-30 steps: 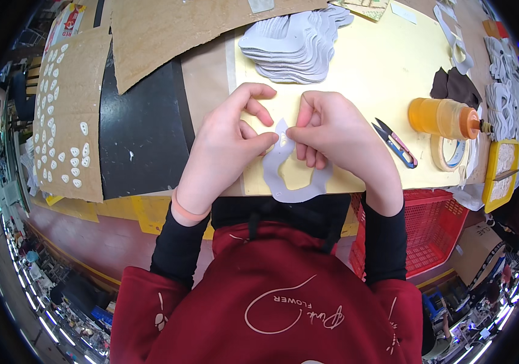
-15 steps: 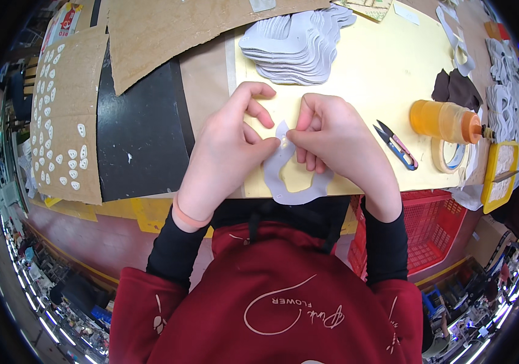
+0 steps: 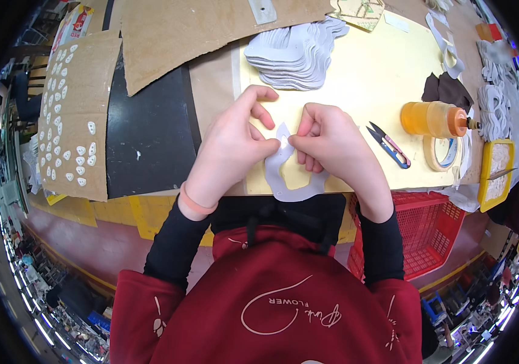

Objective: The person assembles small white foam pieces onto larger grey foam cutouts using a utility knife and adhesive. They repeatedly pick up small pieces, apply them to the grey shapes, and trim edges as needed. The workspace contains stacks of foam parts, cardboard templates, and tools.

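Note:
A curved, U-shaped light grey piece of flat material (image 3: 296, 193) lies at the front edge of the yellow table top (image 3: 368, 73), partly over the edge. On its pointed upper end sits a small white piece (image 3: 283, 141), with both thumb tips against it. My left hand (image 3: 226, 139) comes from the left, its thumb stretched to the white piece and its other fingers bent and spread apart. Opposite, my right hand (image 3: 339, 142) has its thumb on the white piece's right side, and its fingers are curled in. A stack of matching grey pieces (image 3: 289, 57) stands beyond my hands.
Thread snips (image 3: 390, 145), an orange bottle (image 3: 432, 119), a tape roll (image 3: 432, 155) and dark cloth (image 3: 450, 91) lie at right. A yellow tray (image 3: 487, 191) is farther right. Cardboard (image 3: 95, 73) with several white pieces lies left, beside a black sheet (image 3: 150, 127). Below is a red crate (image 3: 417, 242).
The whole view has shifted slightly. Both hands keep nearly the same pose over the grey piece, with the thumbs still at the small white piece.

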Demonstrator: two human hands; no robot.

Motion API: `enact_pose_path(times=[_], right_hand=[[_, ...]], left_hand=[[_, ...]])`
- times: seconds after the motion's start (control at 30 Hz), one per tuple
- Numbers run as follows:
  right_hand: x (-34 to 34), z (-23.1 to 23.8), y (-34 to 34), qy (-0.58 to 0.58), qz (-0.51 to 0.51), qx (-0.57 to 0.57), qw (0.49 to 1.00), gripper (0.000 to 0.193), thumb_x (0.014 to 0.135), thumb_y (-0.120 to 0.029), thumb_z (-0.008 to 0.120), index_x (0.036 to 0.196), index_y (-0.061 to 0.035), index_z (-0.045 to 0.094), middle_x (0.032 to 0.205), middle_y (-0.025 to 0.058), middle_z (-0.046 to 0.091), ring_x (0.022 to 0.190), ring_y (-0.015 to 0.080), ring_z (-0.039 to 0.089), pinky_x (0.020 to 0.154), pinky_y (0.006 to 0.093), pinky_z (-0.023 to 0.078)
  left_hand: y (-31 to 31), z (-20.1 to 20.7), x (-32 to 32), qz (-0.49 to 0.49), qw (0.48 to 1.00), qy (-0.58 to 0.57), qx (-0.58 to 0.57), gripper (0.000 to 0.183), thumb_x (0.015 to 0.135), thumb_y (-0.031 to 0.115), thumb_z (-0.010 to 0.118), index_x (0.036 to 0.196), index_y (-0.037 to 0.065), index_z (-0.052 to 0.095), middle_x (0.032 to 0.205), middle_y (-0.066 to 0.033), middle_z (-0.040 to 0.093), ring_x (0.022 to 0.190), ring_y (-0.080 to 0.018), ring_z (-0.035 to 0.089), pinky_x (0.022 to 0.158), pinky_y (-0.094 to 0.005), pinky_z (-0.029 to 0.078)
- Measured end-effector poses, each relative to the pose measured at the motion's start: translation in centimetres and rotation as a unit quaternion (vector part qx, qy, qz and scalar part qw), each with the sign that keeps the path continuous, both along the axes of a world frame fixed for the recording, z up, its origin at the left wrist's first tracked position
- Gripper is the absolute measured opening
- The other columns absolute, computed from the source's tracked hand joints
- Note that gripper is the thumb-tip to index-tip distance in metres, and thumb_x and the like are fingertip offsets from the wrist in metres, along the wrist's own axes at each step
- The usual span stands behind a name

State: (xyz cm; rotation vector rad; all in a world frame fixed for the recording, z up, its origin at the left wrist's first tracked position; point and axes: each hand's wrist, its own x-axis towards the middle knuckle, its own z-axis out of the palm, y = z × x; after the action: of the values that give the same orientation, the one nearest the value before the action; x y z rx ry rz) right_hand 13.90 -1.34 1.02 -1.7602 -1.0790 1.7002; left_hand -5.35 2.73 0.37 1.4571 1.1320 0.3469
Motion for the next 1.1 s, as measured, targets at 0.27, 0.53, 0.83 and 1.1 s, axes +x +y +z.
enact_pose_path(times=[0.27, 0.53, 0.83, 1.1], right_hand=[[-1.1, 0.4, -0.7, -0.046, -0.005, 0.060, 0.997, 0.015, 0.091, 0.001, 0.066, 0.085, 0.0003, 0.052, 0.066, 0.0080, 0.065, 0.054, 0.0126, 0.065, 0.048, 0.0252, 0.051], [-0.4, -0.4, -9.8, 0.011, -0.195, 0.197, 0.961, 0.019, 0.096, -0.004, 0.071, 0.090, -0.0014, 0.053, 0.077, 0.0026, 0.066, 0.064, 0.0054, 0.064, 0.056, 0.0200, 0.051], [-1.9, 0.8, -11.7, 0.046, -0.235, 0.313, 0.919, 0.018, 0.100, -0.005, 0.067, 0.116, 0.0036, 0.064, 0.099, 0.0059, 0.071, 0.090, 0.0084, 0.066, 0.083, 0.0216, 0.052], [-2.0, 1.9, -10.8, 0.069, -0.215, 0.281, 0.933, 0.014, 0.098, -0.011, 0.070, 0.097, 0.0025, 0.071, 0.083, 0.0051, 0.072, 0.078, 0.0086, 0.067, 0.069, 0.0247, 0.052]], left_hand=[[-0.7, 0.1, 0.0, -0.066, 0.992, 0.029, 0.105, 0.049, 0.082, 0.003, 0.074, 0.129, 0.004, 0.061, 0.103, -0.0041, 0.053, 0.073, -0.0065, 0.058, 0.067, -0.0232, 0.050], [-1.9, -0.1, 0.4, -0.146, 0.901, 0.116, 0.391, 0.030, 0.081, 0.006, 0.075, 0.109, 0.001, 0.064, 0.106, -0.0151, 0.057, 0.100, -0.0340, 0.061, 0.087, -0.0385, 0.051], [-2.1, 4.6, 0.1, -0.177, 0.981, -0.079, 0.030, 0.019, 0.093, 0.011, 0.075, 0.103, -0.004, 0.070, 0.092, -0.0062, 0.073, 0.087, -0.0084, 0.066, 0.078, -0.0269, 0.053], [-5.6, 5.0, 0.3, -0.022, 0.978, -0.207, -0.028, 0.016, 0.098, 0.006, 0.069, 0.108, -0.006, 0.071, 0.091, -0.0067, 0.074, 0.084, -0.0096, 0.069, 0.077, -0.0233, 0.054]])
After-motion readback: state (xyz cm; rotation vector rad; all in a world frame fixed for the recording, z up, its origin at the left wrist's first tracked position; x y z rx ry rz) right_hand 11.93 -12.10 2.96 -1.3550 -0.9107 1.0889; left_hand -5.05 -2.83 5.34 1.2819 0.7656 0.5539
